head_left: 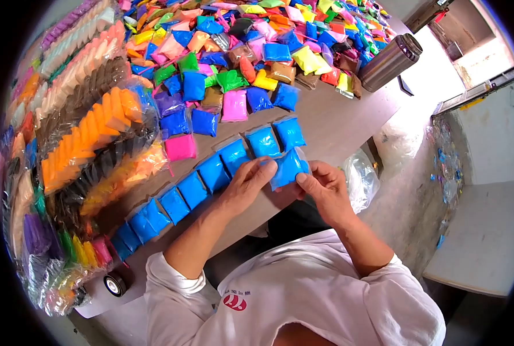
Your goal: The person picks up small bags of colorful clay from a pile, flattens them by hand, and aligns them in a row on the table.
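Between my two hands is a small blue packet (289, 168) in clear plastic, held up over the table's near edge. My left hand (251, 180) pinches its left side with the thumb on top. On its right lower edge, my right hand (325, 187) grips it between thumb and fingers. Just beyond my hands, a slanting row of similar blue packets (193, 190) lies on the table, running from the lower left up to the right. A blue packet (290, 132) ends that row at the far right.
A large heap of mixed coloured packets (257, 63) covers the table's far side. Bagged stacks of packets, including orange ones (89, 138), line the left. A metal flask (390, 62) lies tilted at the right edge. A black roll (115, 284) sits at lower left.
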Available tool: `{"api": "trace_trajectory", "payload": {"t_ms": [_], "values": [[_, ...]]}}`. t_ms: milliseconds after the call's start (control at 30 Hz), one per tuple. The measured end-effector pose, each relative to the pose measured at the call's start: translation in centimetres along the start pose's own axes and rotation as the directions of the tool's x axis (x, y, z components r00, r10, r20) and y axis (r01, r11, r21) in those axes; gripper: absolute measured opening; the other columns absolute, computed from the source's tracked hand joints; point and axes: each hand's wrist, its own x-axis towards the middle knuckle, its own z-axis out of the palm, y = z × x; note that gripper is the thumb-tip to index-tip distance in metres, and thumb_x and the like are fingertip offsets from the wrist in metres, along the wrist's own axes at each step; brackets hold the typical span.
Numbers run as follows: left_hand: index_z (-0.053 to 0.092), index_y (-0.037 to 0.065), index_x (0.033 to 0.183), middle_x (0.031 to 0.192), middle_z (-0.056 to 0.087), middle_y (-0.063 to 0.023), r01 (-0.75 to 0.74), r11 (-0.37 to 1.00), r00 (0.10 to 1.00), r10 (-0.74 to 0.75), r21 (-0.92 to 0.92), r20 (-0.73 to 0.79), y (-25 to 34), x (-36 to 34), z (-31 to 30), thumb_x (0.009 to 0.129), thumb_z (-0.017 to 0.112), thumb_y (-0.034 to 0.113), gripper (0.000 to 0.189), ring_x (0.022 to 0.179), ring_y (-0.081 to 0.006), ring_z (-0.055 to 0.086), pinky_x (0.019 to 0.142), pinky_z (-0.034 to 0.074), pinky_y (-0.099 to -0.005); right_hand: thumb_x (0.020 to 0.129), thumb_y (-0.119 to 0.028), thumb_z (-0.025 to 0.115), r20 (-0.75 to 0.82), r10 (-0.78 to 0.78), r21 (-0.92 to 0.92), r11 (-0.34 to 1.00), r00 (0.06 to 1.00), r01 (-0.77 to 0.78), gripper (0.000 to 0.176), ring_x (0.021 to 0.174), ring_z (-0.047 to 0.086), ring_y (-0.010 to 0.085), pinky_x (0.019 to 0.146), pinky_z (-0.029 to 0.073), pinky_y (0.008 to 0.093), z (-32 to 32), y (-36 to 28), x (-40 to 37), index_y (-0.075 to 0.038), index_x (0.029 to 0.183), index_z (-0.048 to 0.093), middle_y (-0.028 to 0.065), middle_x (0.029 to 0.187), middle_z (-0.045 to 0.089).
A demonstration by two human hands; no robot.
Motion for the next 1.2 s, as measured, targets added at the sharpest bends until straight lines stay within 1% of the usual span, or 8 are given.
{"api": "trace_trajectory", "payload": {"t_ms": [167,267,400,467,667,767,1033,1200], "values": [[0.056,0.004,0.128,0.107,0.064,-0.0050,-0.009,1.000,0.986,0.005,0.024,0.168,0.5,-0.5,0.0,0.092,0.062,0.048,0.057,0.103,-0.0124,0.057,0.091,0.045,-0.0304,0.095,-0.012,0.063,0.086,0.002,0.010,1.000,0.996,-0.003,0.022,0.078,0.060,0.0081,0.069,0.050,0.0228,-0.6,-1.0,0.2,0.005,0.111,0.062,0.0043,0.092,0.066],[0.063,0.005,0.108,0.091,0.060,0.0002,-0.099,0.986,0.991,0.085,0.137,0.105,0.7,-0.6,0.8,0.092,0.063,0.045,0.043,0.085,-0.0098,0.054,0.077,0.046,-0.0289,0.095,-0.010,0.063,0.047,-0.036,-0.103,0.994,0.998,0.040,0.022,0.080,0.061,0.0089,0.070,0.050,0.0228,-0.8,-0.8,0.2,0.004,0.112,0.063,0.0031,0.092,0.066],[0.062,0.004,0.107,0.091,0.059,0.0003,-0.099,0.970,0.994,0.086,0.223,0.064,0.9,-0.6,1.0,0.092,0.064,0.044,0.043,0.086,-0.0106,0.053,0.076,0.046,-0.0297,0.095,-0.010,0.063,-0.008,-0.068,-0.083,0.994,0.998,0.067,0.019,0.080,0.060,0.0095,0.071,0.049,0.0236,-1.4,-0.5,0.5,0.003,0.109,0.065,0.0027,0.091,0.065],[0.053,0.003,0.129,0.115,0.060,-0.0097,-0.063,0.957,0.993,0.032,0.283,0.115,1.0,-0.5,0.8,0.090,0.065,0.042,0.055,0.107,-0.0203,0.056,0.093,0.045,-0.0357,0.094,-0.010,0.064,-0.016,-0.067,-0.068,0.996,0.998,0.065,0.018,0.080,0.060,0.0099,0.071,0.049,0.0239,-1.5,-0.7,0.6,0.003,0.107,0.066,0.0027,0.091,0.065],[0.063,0.002,0.105,0.091,0.061,-0.0051,-0.155,0.925,0.982,0.105,0.348,0.157,1.8,-0.7,1.1,0.092,0.062,0.046,0.046,0.086,-0.0135,0.056,0.076,0.048,-0.0315,0.090,-0.004,0.066,0.062,-0.180,-0.299,0.935,0.982,0.190,0.013,0.086,0.059,0.0119,0.076,0.048,0.0261,-1.7,-1.0,0.7,0.002,0.102,0.068,0.0043,0.096,0.064],[0.062,0.002,0.107,0.092,0.061,-0.0057,-0.205,0.945,0.974,0.170,0.253,0.152,1.8,-0.6,1.5,0.093,0.059,0.049,0.049,0.086,-0.0141,0.056,0.077,0.048,-0.0318,0.089,-0.002,0.066,0.060,-0.232,-0.413,0.880,0.971,0.236,0.010,0.082,0.059,0.0107,0.074,0.048,0.0250,-1.5,-0.7,0.5,0.000,0.099,0.067,0.0041,0.093,0.064],[0.059,0.002,0.113,0.095,0.061,-0.0055,-0.189,0.939,0.981,0.171,0.287,0.086,0.9,-0.6,1.4,0.096,0.051,0.050,0.052,0.089,-0.0159,0.056,0.079,0.047,-0.0334,0.095,-0.011,0.063,-0.009,-0.109,-0.080,0.991,0.994,0.107,0.014,0.074,0.063,0.0102,0.068,0.050,0.0233,-1.7,-0.9,0.3,0.002,0.099,0.064,0.0032,0.084,0.066],[0.060,0.002,0.113,0.099,0.064,-0.0108,-0.163,0.945,0.981,0.124,0.284,0.152,1.7,-0.7,1.4,0.097,0.053,0.044,0.046,0.091,-0.0215,0.059,0.084,0.047,-0.0372,0.097,-0.014,0.059,0.063,0.067,-0.167,0.984,0.996,-0.056,0.019,0.074,0.065,0.0105,0.067,0.051,0.0237,-2.4,-2.2,0.3,0.003,0.103,0.065,0.0050,0.080,0.068]]}}
